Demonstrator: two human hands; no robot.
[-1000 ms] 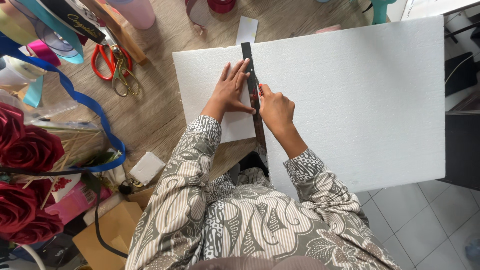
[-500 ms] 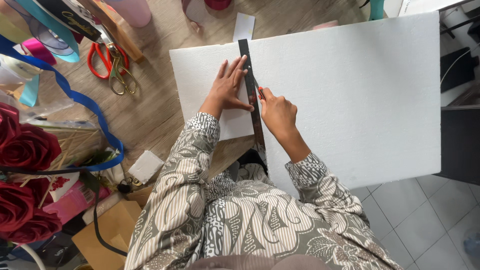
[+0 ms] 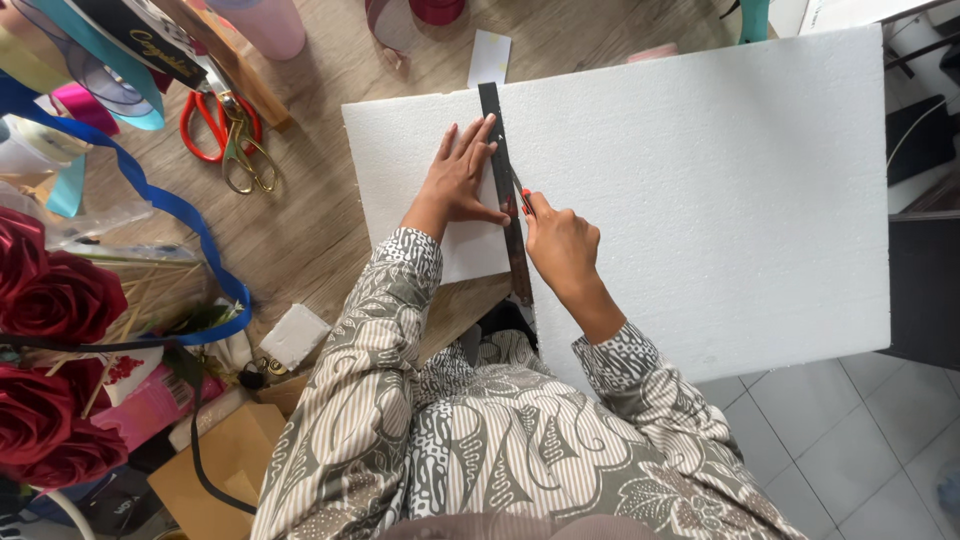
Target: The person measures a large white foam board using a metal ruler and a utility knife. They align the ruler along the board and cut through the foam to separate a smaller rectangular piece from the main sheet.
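- Head view: cutter (image 3: 521, 196) mostly hidden inside clenched right hand (image 3: 562, 245); blade unclear.
- Black ruler (image 3: 504, 190) runs lengthwise up-frame on the styrofoam sheet (image 3: 700, 190), centre.
- Left hand (image 3: 458, 178) presses it, fingers spread.

A white foam board (image 3: 700, 190) lies flat, overhanging a wooden table. A dark ruler (image 3: 503, 190) runs twelve to six across it, with a red-tipped cutter (image 3: 523, 198) at its right edge.

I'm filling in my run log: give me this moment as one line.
left hand: flat on black ruler | right hand: holds red cutter at ruler edge | white foam board on table
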